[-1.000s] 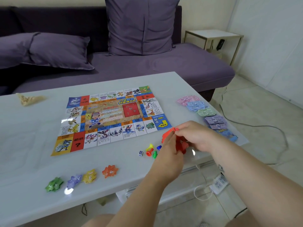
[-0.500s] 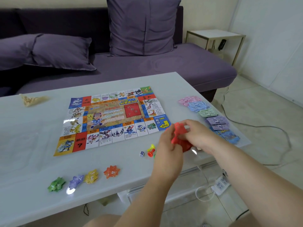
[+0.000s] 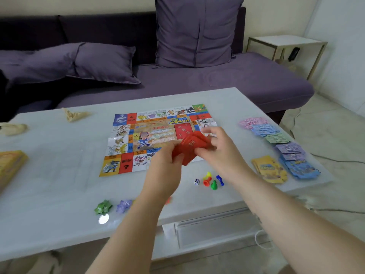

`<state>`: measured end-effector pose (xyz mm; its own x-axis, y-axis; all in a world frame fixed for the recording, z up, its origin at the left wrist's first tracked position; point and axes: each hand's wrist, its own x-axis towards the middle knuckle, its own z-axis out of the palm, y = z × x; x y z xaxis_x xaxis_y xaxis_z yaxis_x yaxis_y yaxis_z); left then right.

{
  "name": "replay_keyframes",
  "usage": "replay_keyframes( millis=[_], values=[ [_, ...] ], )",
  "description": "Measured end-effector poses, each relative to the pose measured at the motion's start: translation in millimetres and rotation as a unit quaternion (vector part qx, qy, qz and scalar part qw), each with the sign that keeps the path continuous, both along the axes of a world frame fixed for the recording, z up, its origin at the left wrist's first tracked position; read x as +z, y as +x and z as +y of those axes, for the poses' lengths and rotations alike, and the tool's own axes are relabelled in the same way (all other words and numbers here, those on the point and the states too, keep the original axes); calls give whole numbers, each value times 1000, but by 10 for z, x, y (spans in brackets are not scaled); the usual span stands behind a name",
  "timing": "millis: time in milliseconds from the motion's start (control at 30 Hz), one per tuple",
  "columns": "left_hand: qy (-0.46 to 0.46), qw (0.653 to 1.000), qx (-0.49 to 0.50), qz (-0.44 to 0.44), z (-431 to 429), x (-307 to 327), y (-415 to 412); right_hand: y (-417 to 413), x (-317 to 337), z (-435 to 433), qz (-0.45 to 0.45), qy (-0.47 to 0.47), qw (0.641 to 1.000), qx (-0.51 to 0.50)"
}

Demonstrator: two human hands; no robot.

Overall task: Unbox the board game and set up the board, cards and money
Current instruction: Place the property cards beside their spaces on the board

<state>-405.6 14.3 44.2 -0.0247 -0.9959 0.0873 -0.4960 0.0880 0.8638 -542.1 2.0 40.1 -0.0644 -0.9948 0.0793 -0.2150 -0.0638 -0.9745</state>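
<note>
The colourful game board [image 3: 138, 135] lies flat in the middle of the white table [image 3: 49, 194]. Both hands hold a stack of red cards [image 3: 190, 146] above the board's right front corner. My left hand [image 3: 164, 165] grips the stack from below, and my right hand [image 3: 217, 149] pinches it from the right. Paper money [image 3: 276, 137] lies in coloured piles along the table's right edge, with a yellow card stack [image 3: 269, 169] and a blue card stack [image 3: 302, 169] in front of them. A die [image 3: 197, 182] and several pawns [image 3: 212, 180] sit near the front.
Star-shaped tokens, green [image 3: 103, 207] and purple [image 3: 124, 205], lie at the table's front. The yellow game box [image 3: 10, 165] is at the left edge. Crumpled wrapping [image 3: 76, 115] lies at the back left. A purple sofa [image 3: 197, 80] stands behind, a side table [image 3: 286, 44] at right.
Both hands have lifted the red cards up and back, from the table's front edge to over the board. The camera has shifted, bringing the yellow box and card stacks into view.
</note>
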Motion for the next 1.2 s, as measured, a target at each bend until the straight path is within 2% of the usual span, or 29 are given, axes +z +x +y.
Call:
replay_keyframes(
  millis=[67, 100, 200, 367, 700, 800, 933, 1000, 1067, 1133, 1200],
  values=[
    [-9, 990, -10, -143, -39, 11, 234, 143, -37, -18, 106, -54, 992, 31],
    [2, 982, -22, -189, -52, 6, 331, 231, -60, -21, 149, -64, 985, 61],
    [28, 965, -45, -256, -66, -82, 534, 490, -204, -10, 266, -80, 949, 148],
    [33, 961, -12, -274, -71, -269, 669, 689, -313, -31, 321, -82, 932, 148],
    [31, 965, -21, -261, -126, -426, 698, 684, -395, -58, 435, -94, 883, 153],
    [27, 956, -18, -290, -125, -442, 681, 654, -398, -54, 481, -105, 860, 138],
    [26, 922, -26, -384, -71, -406, 596, 693, -432, -40, 524, -88, 830, 168],
    [3, 913, -19, -408, -65, -332, 583, 666, -393, -69, 504, -96, 841, 171],
    [-30, 935, 3, -352, -52, -210, 590, 598, -268, -94, 419, -93, 892, 143],
    [-36, 971, 22, -234, -12, -92, 595, 503, -101, -107, 299, -88, 944, 112],
    [9, 997, 17, -73, 35, 3, 572, 404, 65, -87, 216, -78, 966, 120]
  ],
)
